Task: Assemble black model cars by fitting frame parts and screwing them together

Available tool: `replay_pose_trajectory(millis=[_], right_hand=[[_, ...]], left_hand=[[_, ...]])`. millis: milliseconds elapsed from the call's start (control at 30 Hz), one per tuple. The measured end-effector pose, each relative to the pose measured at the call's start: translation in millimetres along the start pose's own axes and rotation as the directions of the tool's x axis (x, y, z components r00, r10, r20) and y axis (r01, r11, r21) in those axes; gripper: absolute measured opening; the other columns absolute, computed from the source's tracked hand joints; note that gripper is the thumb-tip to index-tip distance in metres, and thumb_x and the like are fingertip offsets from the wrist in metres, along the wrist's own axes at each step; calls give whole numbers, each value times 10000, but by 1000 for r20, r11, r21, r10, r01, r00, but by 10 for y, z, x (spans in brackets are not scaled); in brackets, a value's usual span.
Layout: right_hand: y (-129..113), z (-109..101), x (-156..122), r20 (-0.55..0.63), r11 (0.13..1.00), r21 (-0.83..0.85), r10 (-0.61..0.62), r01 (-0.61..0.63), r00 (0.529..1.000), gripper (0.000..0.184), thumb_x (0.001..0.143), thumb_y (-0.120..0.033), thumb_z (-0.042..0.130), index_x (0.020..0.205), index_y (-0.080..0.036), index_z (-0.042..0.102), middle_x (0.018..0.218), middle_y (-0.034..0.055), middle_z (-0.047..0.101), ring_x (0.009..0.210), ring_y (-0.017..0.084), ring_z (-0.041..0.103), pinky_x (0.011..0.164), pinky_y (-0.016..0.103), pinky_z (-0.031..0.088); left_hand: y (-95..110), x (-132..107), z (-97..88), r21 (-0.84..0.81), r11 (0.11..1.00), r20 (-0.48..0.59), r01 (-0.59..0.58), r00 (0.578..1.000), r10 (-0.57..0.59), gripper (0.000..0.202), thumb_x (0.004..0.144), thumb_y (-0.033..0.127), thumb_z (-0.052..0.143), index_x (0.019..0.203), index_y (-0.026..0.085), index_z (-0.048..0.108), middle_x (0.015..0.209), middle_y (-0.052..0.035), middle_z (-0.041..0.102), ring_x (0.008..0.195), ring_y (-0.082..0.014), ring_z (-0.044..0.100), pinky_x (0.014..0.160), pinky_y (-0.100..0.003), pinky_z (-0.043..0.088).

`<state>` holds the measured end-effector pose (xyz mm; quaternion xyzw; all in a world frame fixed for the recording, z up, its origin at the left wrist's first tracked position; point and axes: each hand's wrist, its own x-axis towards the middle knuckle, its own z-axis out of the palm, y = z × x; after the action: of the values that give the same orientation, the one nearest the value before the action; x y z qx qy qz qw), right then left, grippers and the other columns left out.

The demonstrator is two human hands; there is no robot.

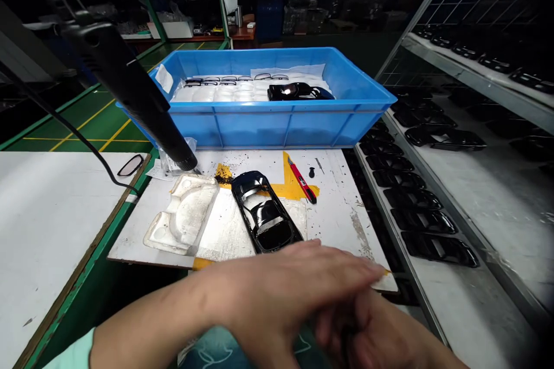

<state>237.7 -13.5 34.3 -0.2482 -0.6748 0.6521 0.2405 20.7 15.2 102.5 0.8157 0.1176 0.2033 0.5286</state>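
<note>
My left hand point(277, 282) reaches across in front of me with its fingers stretched out over my right hand point(372, 326). The right hand is lower, its fingers curled; something dark shows between them, too hidden to name. Just beyond the left hand lies a glossy black model car body shell point(256, 195), its near end partly covered by the hand. It rests on a white foam pad point(229, 228). Left of it is a shaped foam cradle point(194, 213). A red and black utility knife point(302, 180) lies to the right, near a small black part point(311, 172).
A black tool resembling an electric screwdriver point(142, 104) hangs at the left. Behind the board stands a blue crate point(259, 124) holding black parts on white padding. Racks of black car shells point(439, 248) line the right. A dark-rimmed window part point(130, 165) lies on the left table.
</note>
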Motion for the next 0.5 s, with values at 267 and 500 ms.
replay_pose_trajectory(millis=[267,500], right_hand=[[-26,-232,-205,-343,713,691,470,-120,813,227,886,-381,734,910,-231,565,836,6,565,728,136,526,538,212,511],[-94,-159,-286,-396,695,715,488,-73,777,300,776,-331,847,989,-230,662,868,3,593,810,165,624,669,272,575]], left_hand=[[-267,-82,-358,298,584,-525,755,641,-561,723,851,637,563,1433,220,463,1387,-137,549,1292,-335,498,1092,-497,386],[-593,77,-385,159,594,-517,788,579,-630,756,818,726,530,1349,188,516,1283,-143,615,1131,-308,614,922,-417,498]])
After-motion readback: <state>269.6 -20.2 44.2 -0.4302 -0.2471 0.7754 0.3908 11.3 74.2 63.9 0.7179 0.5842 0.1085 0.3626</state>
